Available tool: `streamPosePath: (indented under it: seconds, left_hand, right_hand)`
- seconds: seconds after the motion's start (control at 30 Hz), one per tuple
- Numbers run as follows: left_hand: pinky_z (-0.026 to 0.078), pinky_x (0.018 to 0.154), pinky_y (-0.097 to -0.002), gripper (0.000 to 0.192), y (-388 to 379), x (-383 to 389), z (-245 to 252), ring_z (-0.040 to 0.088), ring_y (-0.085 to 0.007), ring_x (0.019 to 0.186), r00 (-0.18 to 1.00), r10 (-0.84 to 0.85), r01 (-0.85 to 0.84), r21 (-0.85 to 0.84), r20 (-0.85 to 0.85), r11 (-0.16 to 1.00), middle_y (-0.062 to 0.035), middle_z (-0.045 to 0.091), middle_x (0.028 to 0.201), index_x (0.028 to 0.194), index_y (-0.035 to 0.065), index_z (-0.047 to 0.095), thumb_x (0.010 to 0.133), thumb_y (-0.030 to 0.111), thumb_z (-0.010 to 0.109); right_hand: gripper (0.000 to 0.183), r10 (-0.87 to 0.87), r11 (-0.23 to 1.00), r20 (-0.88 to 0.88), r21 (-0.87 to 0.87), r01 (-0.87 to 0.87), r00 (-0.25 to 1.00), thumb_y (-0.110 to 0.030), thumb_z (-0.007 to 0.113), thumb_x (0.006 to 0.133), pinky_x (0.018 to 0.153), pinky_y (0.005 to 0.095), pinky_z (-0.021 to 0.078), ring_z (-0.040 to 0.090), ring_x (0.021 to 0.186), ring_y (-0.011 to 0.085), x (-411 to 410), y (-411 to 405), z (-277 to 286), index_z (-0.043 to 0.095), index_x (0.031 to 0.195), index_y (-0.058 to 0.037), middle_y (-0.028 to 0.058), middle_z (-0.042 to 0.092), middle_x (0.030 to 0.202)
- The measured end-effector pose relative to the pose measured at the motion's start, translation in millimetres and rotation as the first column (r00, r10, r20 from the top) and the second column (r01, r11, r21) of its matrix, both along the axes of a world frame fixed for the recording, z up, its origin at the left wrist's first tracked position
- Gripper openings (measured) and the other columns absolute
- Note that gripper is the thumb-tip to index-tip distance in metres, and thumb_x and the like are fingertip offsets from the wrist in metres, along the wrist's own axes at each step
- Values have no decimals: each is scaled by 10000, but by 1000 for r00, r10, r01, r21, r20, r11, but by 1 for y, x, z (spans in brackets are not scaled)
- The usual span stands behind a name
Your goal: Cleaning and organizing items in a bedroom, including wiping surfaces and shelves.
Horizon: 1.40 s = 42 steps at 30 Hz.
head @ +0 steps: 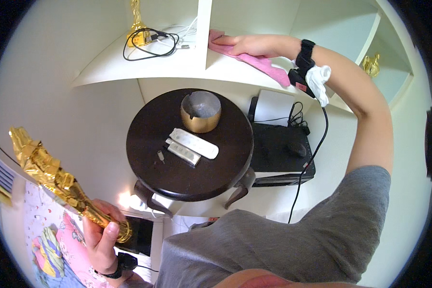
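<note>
My left hand (102, 230) is closed around the narrow end of a long ornament wrapped in shiny gold foil (57, 176), held up at the left and tilted. Over at the shelf, my right hand (244, 46) presses a pink cloth (262, 66) onto the white shelf board (230, 68), just right of an upright divider (202, 36). Part of the cloth hangs towards the shelf's front edge. A second gold ornament (138, 36) stands in the compartment left of the divider. Beside its base lie a coiled black cable (151, 55) and white cables (187, 30).
Below the shelf is a round dark table (158, 118) with a gold ashtray (201, 111), a white remote control (194, 143) and a lighter (183, 152). A black box-like device (277, 147) and a white box (273, 108) stand behind. Another gold ornament (371, 66) sits far right.
</note>
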State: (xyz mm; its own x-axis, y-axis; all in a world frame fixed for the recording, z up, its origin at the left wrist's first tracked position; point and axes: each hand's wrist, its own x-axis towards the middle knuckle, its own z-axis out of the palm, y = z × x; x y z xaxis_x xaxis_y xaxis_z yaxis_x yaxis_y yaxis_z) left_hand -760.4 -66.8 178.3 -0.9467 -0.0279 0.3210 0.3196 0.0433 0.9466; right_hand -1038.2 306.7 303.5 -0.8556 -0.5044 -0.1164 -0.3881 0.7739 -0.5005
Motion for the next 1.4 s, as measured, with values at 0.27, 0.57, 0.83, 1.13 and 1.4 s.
streamPosePath:
  seconds: [0.27,0.57,0.83,1.13,1.4]
  left_hand:
    - [372,695,-262,273,-15,13,-10,457,-157,753,997,-67,65,80,26,995,-106,497,850,960,6,436,819,169,604]
    - [382,678,-254,347,-30,24,-14,481,-154,754,1000,21,-21,39,0,999,-83,505,814,988,3,447,797,250,597]
    - [383,707,-262,299,-34,28,-9,474,-155,774,995,-92,90,57,26,994,-84,506,842,990,13,443,823,208,595]
    - [400,697,-258,275,-47,26,-25,483,-151,781,994,-106,106,16,23,994,-77,501,867,1057,11,445,853,164,547]
    - [401,708,-263,265,-49,17,-30,487,-158,792,982,-189,187,74,20,980,-79,497,879,1052,11,443,857,150,555]
  right_hand:
    - [608,-83,997,122,15,81,989,-121,444,875,879,234,443,538,1056,100,51,-18,1,278,1457,-179,93,375,1422]
    - [534,6,995,-171,94,10,985,-108,447,912,988,284,371,488,1155,189,93,-32,-8,338,1426,-206,90,383,1419]
    - [440,45,999,-311,17,-42,949,-135,480,924,981,297,389,506,1131,181,101,-18,-21,437,1362,-155,85,488,1320]
    - [427,-197,504,20,-855,118,980,-135,552,890,841,282,502,578,1019,171,144,40,-13,467,1304,-71,93,583,1125]
    - [490,-871,374,-47,-708,599,489,-203,509,898,764,315,502,600,925,233,99,125,-9,407,1315,33,165,566,1132]
